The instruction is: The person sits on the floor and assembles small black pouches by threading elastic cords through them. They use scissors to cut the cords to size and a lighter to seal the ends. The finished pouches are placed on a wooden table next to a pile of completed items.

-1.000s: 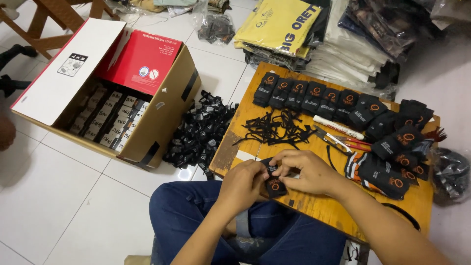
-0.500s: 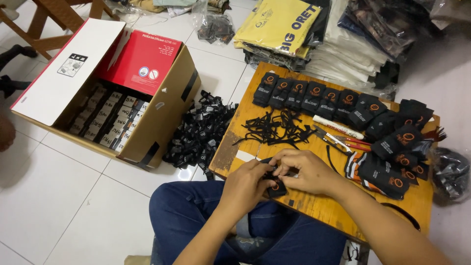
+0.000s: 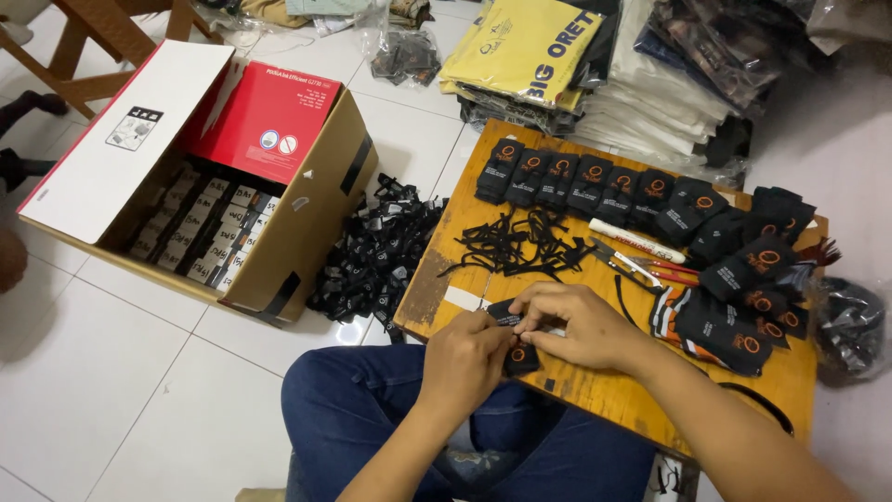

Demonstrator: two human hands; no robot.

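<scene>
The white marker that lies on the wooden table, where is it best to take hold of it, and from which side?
Grip the white marker at mid-barrel, coming from above. It lies flat on the wooden table, and the scissors lie close along its near side, so the top is probably the freest approach.

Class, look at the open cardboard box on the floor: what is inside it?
The cardboard box holds rows of small dark packets with pale labels. Its white flap and walls hide how many layers lie beneath.

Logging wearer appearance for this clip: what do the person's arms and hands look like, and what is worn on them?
Both arms are bare to the frame's edge, with no sleeves in view. The left hand and right hand wear no gloves; no rings, watch or wristband show. Below them, dark blue jeans cover the legs.
</scene>
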